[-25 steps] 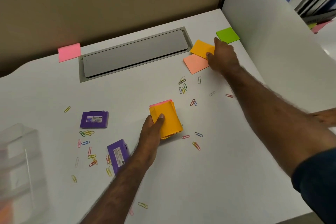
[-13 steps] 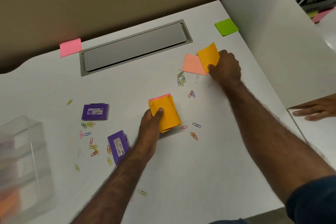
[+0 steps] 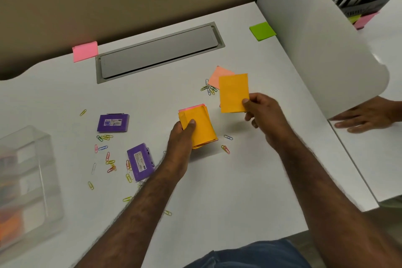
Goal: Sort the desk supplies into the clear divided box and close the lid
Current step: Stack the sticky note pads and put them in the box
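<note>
My left hand (image 3: 181, 140) grips a stack of sticky notes (image 3: 201, 125), orange on top with pink showing at the far edge, held just above the desk's middle. My right hand (image 3: 260, 113) pinches a single orange sticky note (image 3: 232, 91) by its lower right corner, lifted off the desk to the right of the stack. A salmon note (image 3: 217, 75) lies flat behind it. A green note (image 3: 262, 31) lies at the back right and a pink note (image 3: 85, 51) at the back left. The clear divided box (image 3: 26, 183) stands at the left edge, blurred.
Two purple staple boxes (image 3: 113, 123) (image 3: 140, 161) lie left of my left hand. Coloured paper clips (image 3: 106, 154) are scattered around them, and more clips (image 3: 209, 89) lie near the salmon note. A grey cable hatch (image 3: 158, 52) is set into the desk. Another person's hand (image 3: 365, 116) rests beyond the white divider.
My right hand has lifted the orange note off the desk and carried it nearer, toward the stack. The left hand keeps holding the stack.
</note>
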